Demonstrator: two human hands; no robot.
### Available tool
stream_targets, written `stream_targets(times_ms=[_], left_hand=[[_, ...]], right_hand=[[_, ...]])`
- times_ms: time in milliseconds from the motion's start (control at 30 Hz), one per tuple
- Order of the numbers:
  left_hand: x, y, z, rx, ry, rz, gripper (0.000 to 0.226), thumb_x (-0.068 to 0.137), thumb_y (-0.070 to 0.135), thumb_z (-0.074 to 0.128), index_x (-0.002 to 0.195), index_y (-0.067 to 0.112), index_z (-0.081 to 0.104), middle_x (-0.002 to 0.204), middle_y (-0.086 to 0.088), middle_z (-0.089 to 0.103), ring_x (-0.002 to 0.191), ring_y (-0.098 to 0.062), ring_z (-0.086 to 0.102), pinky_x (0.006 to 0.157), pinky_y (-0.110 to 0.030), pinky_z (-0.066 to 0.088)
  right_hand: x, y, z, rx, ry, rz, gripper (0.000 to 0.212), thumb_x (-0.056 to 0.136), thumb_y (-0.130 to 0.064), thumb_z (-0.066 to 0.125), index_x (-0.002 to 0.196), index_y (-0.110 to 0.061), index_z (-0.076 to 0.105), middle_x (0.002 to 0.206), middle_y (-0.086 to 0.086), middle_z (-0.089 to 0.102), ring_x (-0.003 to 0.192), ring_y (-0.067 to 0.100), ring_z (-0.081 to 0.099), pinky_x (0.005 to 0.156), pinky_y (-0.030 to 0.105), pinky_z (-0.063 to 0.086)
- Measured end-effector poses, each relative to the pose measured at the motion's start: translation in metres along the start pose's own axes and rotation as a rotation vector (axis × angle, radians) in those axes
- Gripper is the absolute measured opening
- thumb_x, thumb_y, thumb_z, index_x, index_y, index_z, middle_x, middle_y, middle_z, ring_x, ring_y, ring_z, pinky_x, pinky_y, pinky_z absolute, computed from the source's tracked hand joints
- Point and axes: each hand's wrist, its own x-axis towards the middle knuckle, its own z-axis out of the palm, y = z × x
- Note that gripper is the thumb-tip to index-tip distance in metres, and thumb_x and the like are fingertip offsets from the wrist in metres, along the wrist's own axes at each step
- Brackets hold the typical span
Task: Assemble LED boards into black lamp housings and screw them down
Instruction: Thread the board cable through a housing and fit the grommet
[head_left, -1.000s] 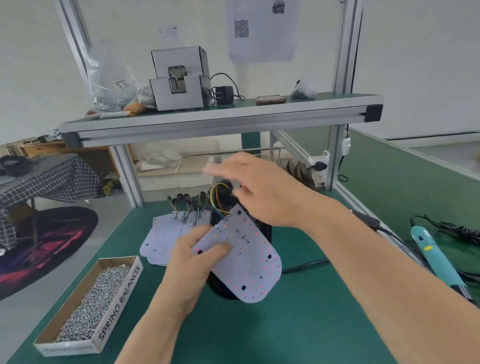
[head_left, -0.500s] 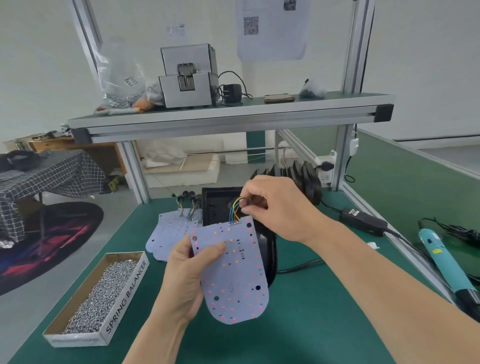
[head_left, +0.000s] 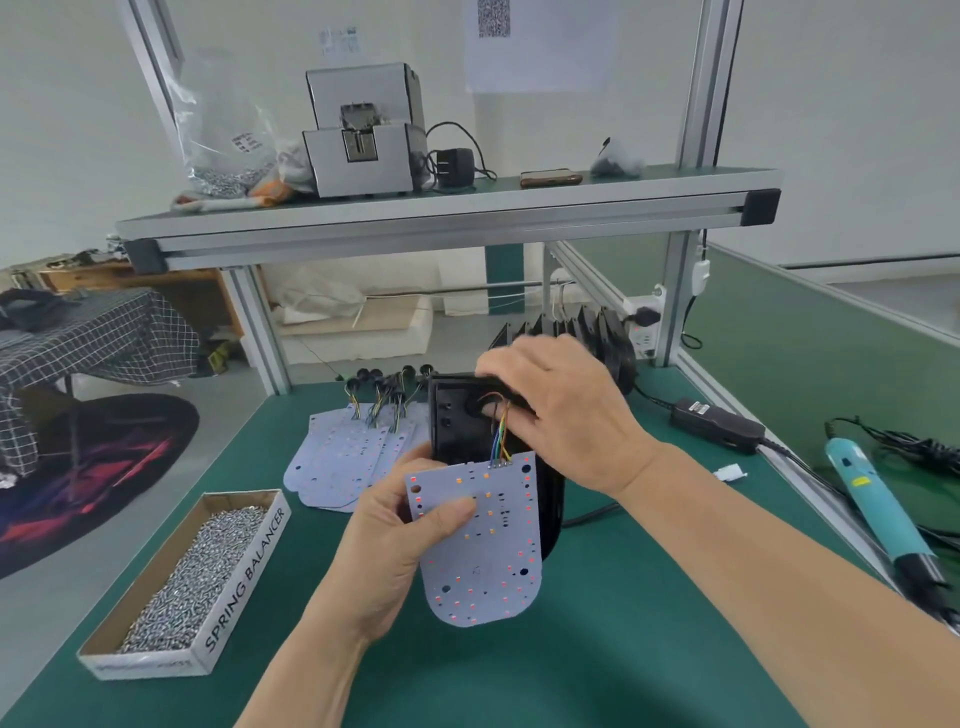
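**Grip.** Left hand (head_left: 395, 545) pinches the LED board (head_left: 483, 551) at its left edge, thumb flat on the LED face, fingers behind. The board hangs tilted over the lower half of the black lamp housing (head_left: 452, 415), not seated. The housing lies on the green bench. Right hand (head_left: 566, 415) is curled over the housing's top edge, one fingertip at the round hole where the coloured wires (head_left: 500, 436) loop in. I can't tell whether it pinches them.

**Risks (my judgement).** The wires look short, so a tug from either hand could strain the solder joints. A loop trapped beneath would keep the board from sitting flat.

**Hidden.** Wire ends, housing floor and screw holes — all under board and palm. The electric screwdriver (head_left: 867, 499) tip is hard to make out. The screw box (head_left: 197, 561) is near the left hand.
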Motion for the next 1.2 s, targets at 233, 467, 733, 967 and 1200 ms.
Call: stream_targets(times_ms=[233,467,733,967,1200], left_hand=[[-0.003,0.000,0.000,0.205,-0.105,0.044,0.005,0.076,0.018,0.077,0.081,0.019,0.076,0.121,0.015,0.063,0.116,-0.011,0.062,0.082,-0.018,0.049],[-0.002,0.000,0.013,0.325,-0.135,0.085,0.010,0.078,0.018,0.072,0.080,0.028,0.073,0.116,0.018,0.050,0.110,-0.009,0.059,0.082,-0.019,0.050],[0.001,-0.005,0.017,0.405,-0.128,0.120,0.013,0.080,0.014,0.069,0.084,0.025,0.074,0.104,0.024,0.048,0.091,0.001,0.059,0.075,-0.010,0.045],[0.001,-0.010,0.015,0.526,-0.091,0.179,0.018,0.080,0.014,0.066,0.083,0.030,0.073,0.113,0.025,0.046,0.103,-0.003,0.059,0.082,-0.010,0.044],[0.001,-0.014,0.017,0.533,-0.027,0.214,0.013,0.078,0.019,0.067,0.080,0.031,0.070,0.115,0.024,0.048,0.109,-0.007,0.057,0.085,-0.011,0.043]], right_hand=[[0.003,0.013,-0.010,0.377,-0.321,0.271,0.011,0.087,-0.017,0.078,0.096,-0.014,0.073,0.083,-0.005,0.071,0.076,0.019,0.063,0.074,0.038,0.051],[0.004,0.002,-0.014,0.176,-0.363,0.179,0.029,0.079,-0.010,0.067,0.087,-0.020,0.041,0.076,-0.010,0.046,0.071,0.021,0.040,0.061,0.036,0.029],[0.006,0.011,-0.030,0.391,-0.594,0.287,0.018,0.087,-0.002,0.068,0.096,-0.015,0.059,0.080,-0.005,0.059,0.069,0.009,0.049,0.066,0.021,0.042],[0.007,0.010,-0.032,0.424,-0.613,0.347,0.019,0.090,-0.019,0.072,0.108,-0.024,0.072,0.093,0.000,0.064,0.088,0.013,0.059,0.083,0.026,0.048],[0.001,-0.011,-0.015,0.146,-0.417,0.234,0.018,0.086,-0.015,0.062,0.095,-0.028,0.055,0.083,-0.010,0.050,0.077,0.018,0.048,0.065,0.034,0.035]])
